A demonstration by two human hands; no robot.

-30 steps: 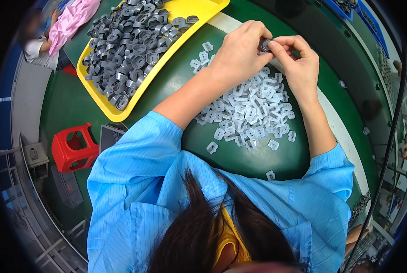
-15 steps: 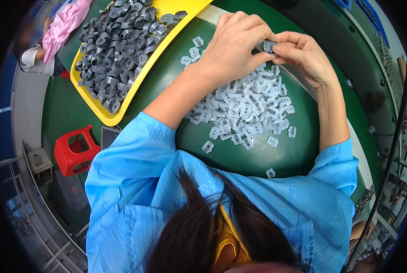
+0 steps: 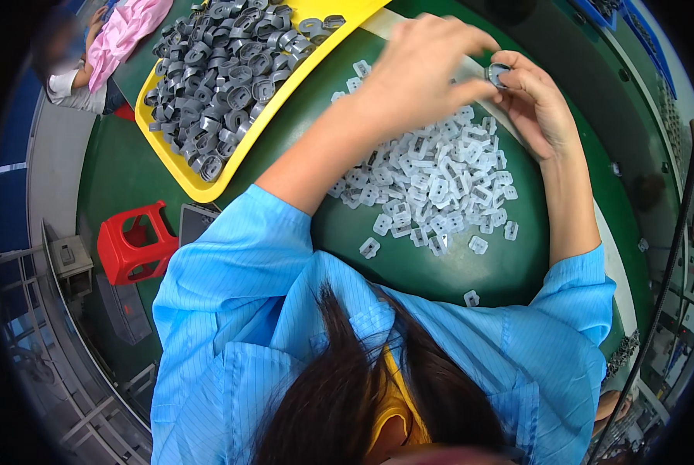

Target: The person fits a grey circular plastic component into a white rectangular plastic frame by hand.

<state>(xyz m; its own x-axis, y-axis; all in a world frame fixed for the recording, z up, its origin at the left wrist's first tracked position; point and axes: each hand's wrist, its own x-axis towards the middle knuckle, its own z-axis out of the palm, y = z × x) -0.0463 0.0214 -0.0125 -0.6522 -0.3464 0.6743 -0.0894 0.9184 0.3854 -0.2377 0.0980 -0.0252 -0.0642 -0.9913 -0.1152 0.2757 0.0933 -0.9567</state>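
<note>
Between the fingertips of my right hand [image 3: 537, 101] is a small grey plastic housing [image 3: 493, 71], its rounded rim turned upward. Beside it, my left hand [image 3: 428, 74] is slightly blurred; its thumb and forefinger are spread apart around the near side of the part, with no grip on it visible. Below both hands lies a loose heap of small translucent white plastic pieces [image 3: 440, 182] on the green tabletop [image 3: 339, 236]. To the left, a yellow tray [image 3: 242, 151] holds many more grey housings [image 3: 234, 77].
A few white pieces lie apart near my body, one being a stray piece [image 3: 471, 298]. On the far left are a red stool [image 3: 134, 244] and a person with a pink cloth [image 3: 126, 39]. Blue bins [image 3: 645, 35] stand at the far right, and a black cable [image 3: 672, 248] runs down that side.
My left hand has loosened from the grey housing and its fingers have spread. My right hand keeps hold of it, with the part now turned rim up. The whole view has shifted slightly.
</note>
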